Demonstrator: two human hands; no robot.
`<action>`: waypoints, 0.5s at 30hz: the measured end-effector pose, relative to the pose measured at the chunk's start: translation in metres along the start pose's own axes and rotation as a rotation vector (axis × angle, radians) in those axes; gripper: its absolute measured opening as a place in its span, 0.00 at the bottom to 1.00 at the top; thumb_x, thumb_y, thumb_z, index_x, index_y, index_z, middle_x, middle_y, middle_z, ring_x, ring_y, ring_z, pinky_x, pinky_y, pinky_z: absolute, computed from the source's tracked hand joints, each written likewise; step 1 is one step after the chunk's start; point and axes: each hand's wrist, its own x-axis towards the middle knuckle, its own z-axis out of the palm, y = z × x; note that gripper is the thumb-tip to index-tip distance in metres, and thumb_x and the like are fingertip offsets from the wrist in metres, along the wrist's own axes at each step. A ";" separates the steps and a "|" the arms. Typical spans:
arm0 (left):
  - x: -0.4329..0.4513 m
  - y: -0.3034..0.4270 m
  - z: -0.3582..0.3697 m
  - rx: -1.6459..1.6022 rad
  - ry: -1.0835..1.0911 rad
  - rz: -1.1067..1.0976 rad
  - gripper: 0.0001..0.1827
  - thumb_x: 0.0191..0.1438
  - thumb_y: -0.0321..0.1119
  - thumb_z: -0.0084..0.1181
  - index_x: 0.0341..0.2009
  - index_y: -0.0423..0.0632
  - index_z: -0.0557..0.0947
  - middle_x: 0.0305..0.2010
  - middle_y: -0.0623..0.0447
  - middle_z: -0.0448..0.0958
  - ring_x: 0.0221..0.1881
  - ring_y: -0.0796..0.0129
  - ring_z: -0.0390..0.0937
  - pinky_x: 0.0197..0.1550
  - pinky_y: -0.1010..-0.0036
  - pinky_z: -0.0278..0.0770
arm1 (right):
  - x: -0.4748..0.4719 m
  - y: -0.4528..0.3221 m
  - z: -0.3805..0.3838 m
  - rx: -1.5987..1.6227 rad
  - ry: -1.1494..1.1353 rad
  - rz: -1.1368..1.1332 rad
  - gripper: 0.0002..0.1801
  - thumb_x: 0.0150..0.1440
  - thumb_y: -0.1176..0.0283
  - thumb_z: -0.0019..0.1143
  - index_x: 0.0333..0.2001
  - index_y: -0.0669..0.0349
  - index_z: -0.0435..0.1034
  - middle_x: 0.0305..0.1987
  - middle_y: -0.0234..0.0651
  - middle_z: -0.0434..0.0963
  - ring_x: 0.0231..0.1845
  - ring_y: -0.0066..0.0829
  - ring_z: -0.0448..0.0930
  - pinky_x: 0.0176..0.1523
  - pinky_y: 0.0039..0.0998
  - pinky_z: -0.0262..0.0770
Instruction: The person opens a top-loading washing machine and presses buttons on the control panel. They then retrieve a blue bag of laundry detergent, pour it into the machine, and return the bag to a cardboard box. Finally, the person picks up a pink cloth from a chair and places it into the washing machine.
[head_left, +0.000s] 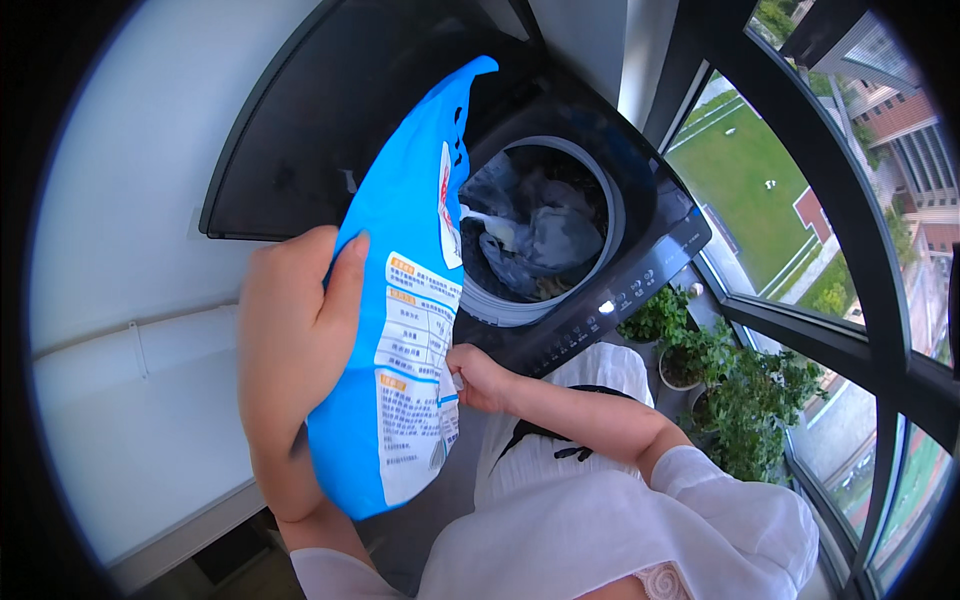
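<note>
A large blue plastic packaging bag (409, 217), printed with white text panels, is held up in front of me at a tilt. My left hand (300, 330) grips its left edge, thumb lying over the front. At the bag's lower right edge, my right hand (484, 379) is closed on it; some of its fingers are hidden. Behind the bag stands a dark top-loading washing machine (645, 217) with its lid (285, 157) raised. Its round drum opening shows bunched grey and whitish laundry (555, 225). The bag covers the opening's left side.
Leafy potted plants (742, 412) stand to the right, under dark-framed windows (817, 150). The machine's control panel (600, 311) faces me. On the left are a white wall (150, 187) and a white ledge-like surface (172, 427), with a white pipe-like form (90, 367) along the wall.
</note>
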 end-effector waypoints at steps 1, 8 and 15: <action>-0.001 0.000 -0.002 0.000 0.010 0.017 0.17 0.55 0.36 0.47 0.18 0.39 0.69 0.15 0.42 0.69 0.13 0.57 0.67 0.18 0.68 0.61 | 0.000 -0.001 0.000 -0.025 -0.004 -0.012 0.21 0.46 0.76 0.38 0.45 0.69 0.67 0.41 0.38 0.75 0.42 0.27 0.76 0.45 0.29 0.71; -0.012 -0.017 0.010 0.053 -0.045 0.027 0.17 0.54 0.35 0.47 0.18 0.38 0.69 0.12 0.42 0.67 0.11 0.57 0.65 0.16 0.68 0.58 | 0.001 0.028 -0.016 0.009 0.036 0.030 0.20 0.45 0.78 0.40 0.44 0.67 0.68 0.39 0.34 0.75 0.40 0.24 0.76 0.41 0.26 0.71; -0.015 -0.004 0.006 -0.144 -0.030 0.072 0.16 0.54 0.33 0.47 0.18 0.38 0.69 0.12 0.42 0.68 0.10 0.58 0.63 0.15 0.70 0.57 | -0.033 0.018 -0.004 -0.025 0.134 -0.060 0.20 0.46 0.78 0.38 0.44 0.69 0.68 0.40 0.33 0.75 0.39 0.25 0.76 0.38 0.26 0.71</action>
